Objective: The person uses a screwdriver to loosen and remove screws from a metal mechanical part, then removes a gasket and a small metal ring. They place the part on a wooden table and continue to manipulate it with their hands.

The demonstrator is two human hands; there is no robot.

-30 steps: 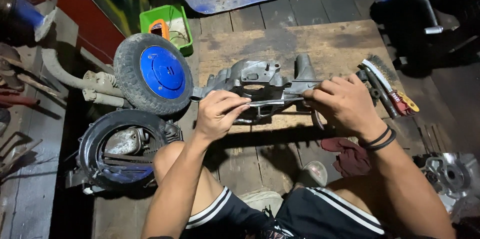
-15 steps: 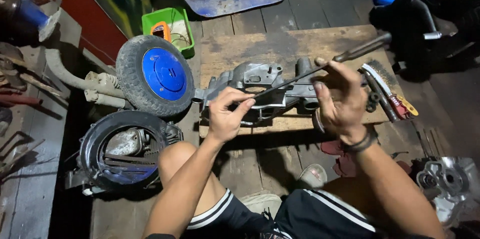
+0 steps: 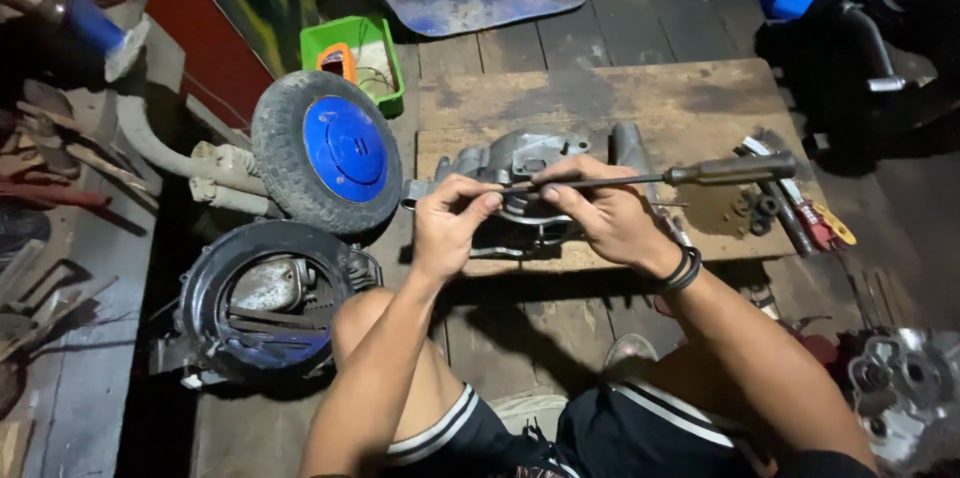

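Screwdriver (image 3: 640, 178) lies level across 2 hands: right hand (image 3: 605, 218) grips its shaft, left hand (image 3: 450, 223) pinches its tip.

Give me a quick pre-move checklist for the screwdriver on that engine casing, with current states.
1. Right hand grips the screwdriver shaft: ok, fingers wrapped around it.
2. Left hand steadies the tip end: ok, fingertips pinch at the tip.
3. Tip seated in a fastener: cannot tell, fingers hide it.
4. Screwdriver angle: not ok for driving, it lies nearly level across the engine casing, handle out to the right.
5. Casing supported: ok, it rests on the wooden board.
6. Room around the hands: ok, small wheel at left and loose tools at right lie apart from both hands.
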